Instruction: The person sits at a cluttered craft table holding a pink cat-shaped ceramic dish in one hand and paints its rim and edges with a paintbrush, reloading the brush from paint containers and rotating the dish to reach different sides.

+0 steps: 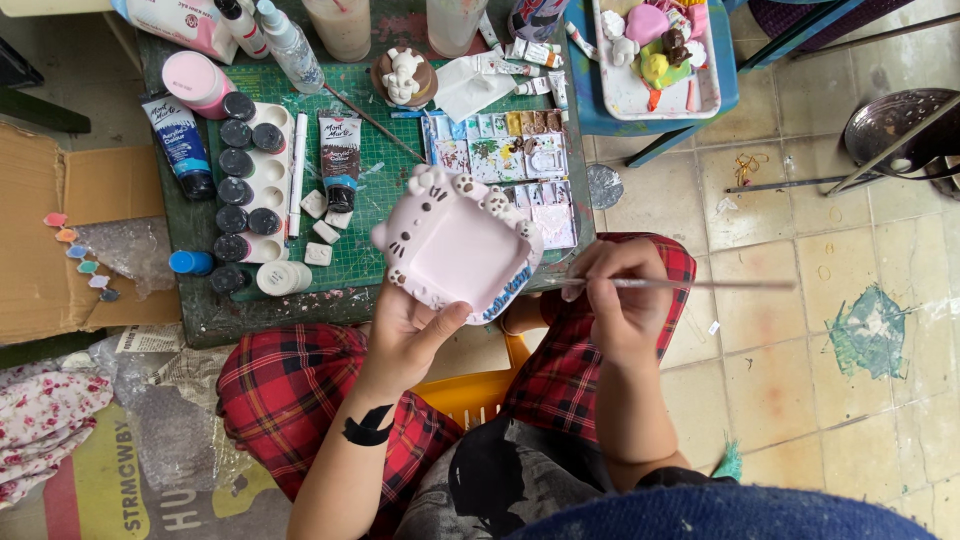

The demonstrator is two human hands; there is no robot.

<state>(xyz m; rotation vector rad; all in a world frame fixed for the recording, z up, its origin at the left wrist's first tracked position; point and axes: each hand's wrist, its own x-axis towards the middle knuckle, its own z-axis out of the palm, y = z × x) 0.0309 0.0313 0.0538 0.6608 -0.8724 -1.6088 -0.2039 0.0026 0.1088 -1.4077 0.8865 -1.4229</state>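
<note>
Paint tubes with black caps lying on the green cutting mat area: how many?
2. A blue paint tube lies at the mat's left edge beside the white paint palette; a brown paint tube lies right of that palette. Clutter may hide others.

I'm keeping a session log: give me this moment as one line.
left hand: holds pink cat-shaped tray | right hand: holds paintbrush at tray's blue edge | below: green cutting mat

Paint tubes (340, 160), a palette (258, 190) and a cardboard box (45, 230).
</note>
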